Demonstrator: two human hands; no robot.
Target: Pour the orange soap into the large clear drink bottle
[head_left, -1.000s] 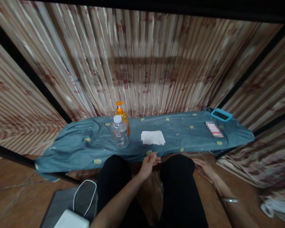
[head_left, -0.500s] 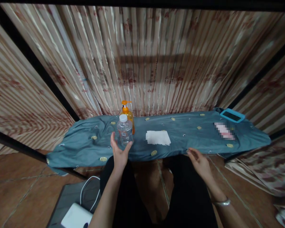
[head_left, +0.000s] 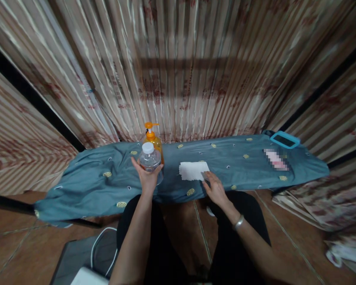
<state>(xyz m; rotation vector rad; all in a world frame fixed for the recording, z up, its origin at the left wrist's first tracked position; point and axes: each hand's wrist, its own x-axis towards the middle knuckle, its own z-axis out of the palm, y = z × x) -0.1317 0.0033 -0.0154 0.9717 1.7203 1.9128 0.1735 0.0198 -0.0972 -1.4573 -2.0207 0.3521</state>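
Note:
My left hand [head_left: 147,177] is wrapped around a clear plastic water bottle [head_left: 150,158] with a white cap, standing on a blue-grey patterned cloth [head_left: 89,178] spread over a low surface. Right behind the bottle stands an orange pump bottle [head_left: 152,137]. My right hand [head_left: 215,187] rests on the cloth with its fingertips touching the lower right corner of a white folded tissue [head_left: 191,170]. Whether those fingers pinch the tissue is not visible.
A phone in a turquoise case [head_left: 284,139] and a small pink-white object [head_left: 275,159] lie at the cloth's right end. Striped curtains [head_left: 178,79] close in the back and sides. A white device with a cable [head_left: 90,275] lies on a grey mat at lower left.
My left hand rose from between my knees to the water bottle and closed around it. My right hand moved left from my knee's side onto the cloth, reaching the tissue's corner.

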